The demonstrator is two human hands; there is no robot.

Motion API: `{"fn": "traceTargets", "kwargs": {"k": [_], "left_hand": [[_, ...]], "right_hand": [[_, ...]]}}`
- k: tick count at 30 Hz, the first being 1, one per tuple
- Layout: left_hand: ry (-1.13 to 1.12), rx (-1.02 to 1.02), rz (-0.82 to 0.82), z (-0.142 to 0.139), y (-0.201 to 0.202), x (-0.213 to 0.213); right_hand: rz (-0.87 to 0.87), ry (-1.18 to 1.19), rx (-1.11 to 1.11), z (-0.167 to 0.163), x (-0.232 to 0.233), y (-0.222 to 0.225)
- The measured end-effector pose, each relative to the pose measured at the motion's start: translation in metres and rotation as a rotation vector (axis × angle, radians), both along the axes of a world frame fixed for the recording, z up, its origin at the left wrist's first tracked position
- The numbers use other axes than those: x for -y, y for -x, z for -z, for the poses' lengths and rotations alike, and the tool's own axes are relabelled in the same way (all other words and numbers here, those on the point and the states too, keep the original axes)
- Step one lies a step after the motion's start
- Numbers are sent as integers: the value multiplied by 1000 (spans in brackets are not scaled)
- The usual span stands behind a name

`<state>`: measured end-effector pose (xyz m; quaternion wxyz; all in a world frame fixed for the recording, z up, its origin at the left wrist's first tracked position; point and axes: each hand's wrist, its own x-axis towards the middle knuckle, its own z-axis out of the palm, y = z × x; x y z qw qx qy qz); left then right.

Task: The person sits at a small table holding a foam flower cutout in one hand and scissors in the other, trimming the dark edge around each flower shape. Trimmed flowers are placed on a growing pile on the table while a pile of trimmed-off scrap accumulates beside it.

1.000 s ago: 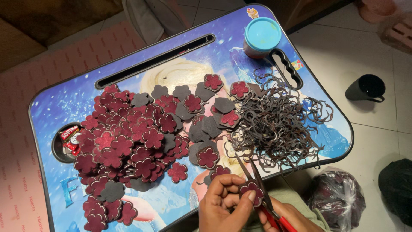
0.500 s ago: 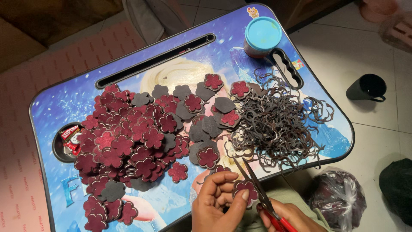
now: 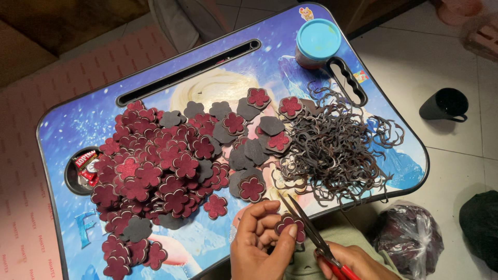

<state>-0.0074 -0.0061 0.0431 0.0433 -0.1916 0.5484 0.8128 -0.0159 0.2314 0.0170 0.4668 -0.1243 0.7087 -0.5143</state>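
Observation:
My left hand point(image 3: 262, 238) pinches a dark red glitter flower piece point(image 3: 288, 224) at the near edge of the blue lap table point(image 3: 78, 124). My right hand point(image 3: 348, 262) holds red-handled scissors point(image 3: 310, 228), whose blades lie against the flower's grey border. A large heap of trimmed red flowers point(image 3: 150, 173) covers the table's left half. Untrimmed flowers on grey backing point(image 3: 252, 187) lie in the middle. A tangle of thin grey offcut strips point(image 3: 334, 148) is piled on the right.
A tub with a light blue lid point(image 3: 317, 43) stands at the table's far right corner. A cup hole at the left holds red wrappers point(image 3: 85, 163). On the floor to the right are a black mug point(image 3: 444, 105) and a plastic bag point(image 3: 410, 236).
My left hand has turned the flower slightly and shifted a little toward the left; the scissors stay against its edge. The piles on the table are unchanged.

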Motion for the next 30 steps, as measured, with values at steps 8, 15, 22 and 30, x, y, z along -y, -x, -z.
{"fn": "traceTargets", "kwargs": {"k": [8,15,22,30], "left_hand": [[28,-34,80,-8,1,0],[69,35,126,-17,3,3],[51,-37,120,-13,4,9],[39,-20,87,-13,4,17]], "right_hand": [[223,69,217,-4,13,-8],[189,90,272,-6,14,-7],[54,31,108,-6,9,-3],[-95,58,-124,-2,2,1]]}}
